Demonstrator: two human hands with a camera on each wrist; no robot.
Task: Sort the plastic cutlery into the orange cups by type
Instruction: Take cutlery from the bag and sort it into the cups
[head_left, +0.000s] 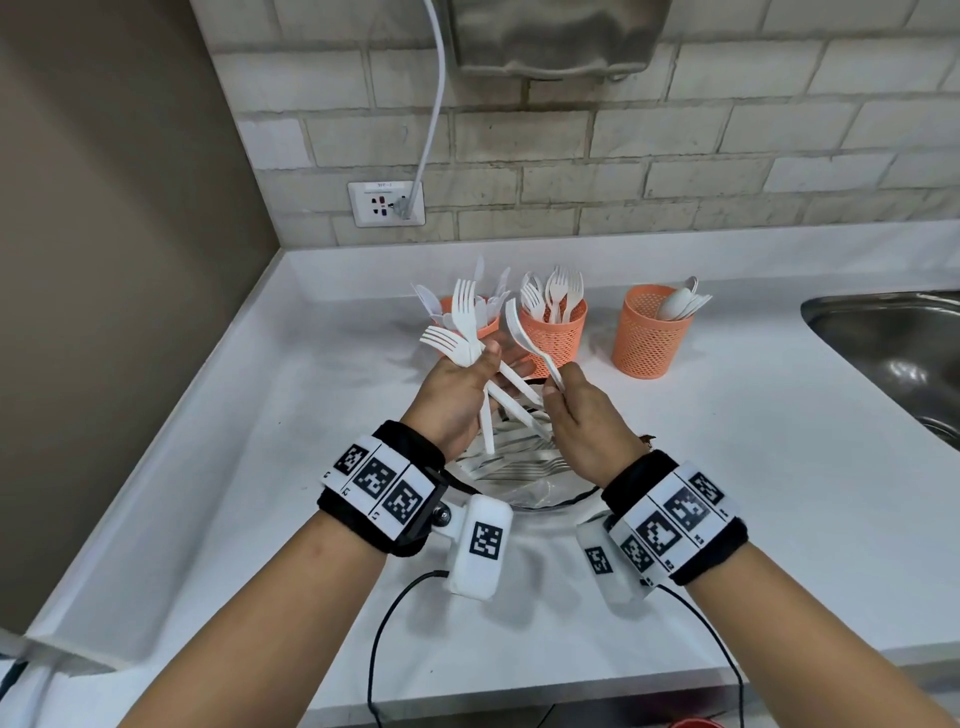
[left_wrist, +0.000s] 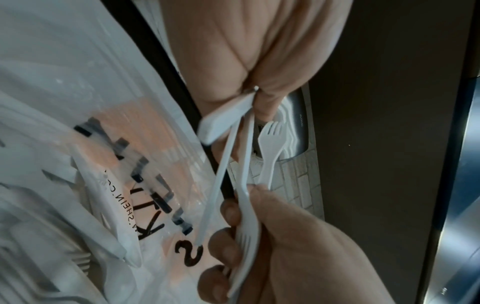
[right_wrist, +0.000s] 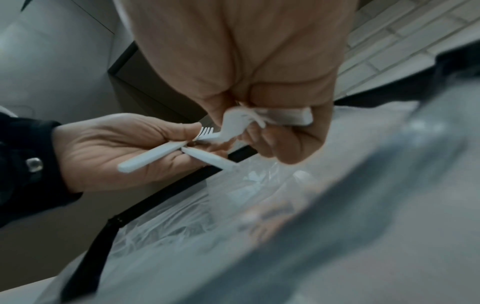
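Note:
Three orange mesh cups stand at the back of the white counter: the left cup (head_left: 480, 328) holds knives, the middle cup (head_left: 553, 338) forks, the right cup (head_left: 647, 338) spoons. My left hand (head_left: 491, 358) grips a small bunch of white forks (head_left: 464, 317), heads up, in front of the left cup. My right hand (head_left: 556, 387) pinches the handle of one more white fork (head_left: 519, 332), raised beside the bunch. In the left wrist view that fork (left_wrist: 246, 226) shows its tines in the right hand (left_wrist: 259, 257). Both hands hover over a clear plastic bag of cutlery (head_left: 519, 467).
The bag lies in a dark-rimmed dish (head_left: 550, 505) near the counter's front. A steel sink (head_left: 883, 338) is set in at the right. A tiled wall with a socket (head_left: 387, 203) and white cable runs behind the cups. A brown wall closes the left side.

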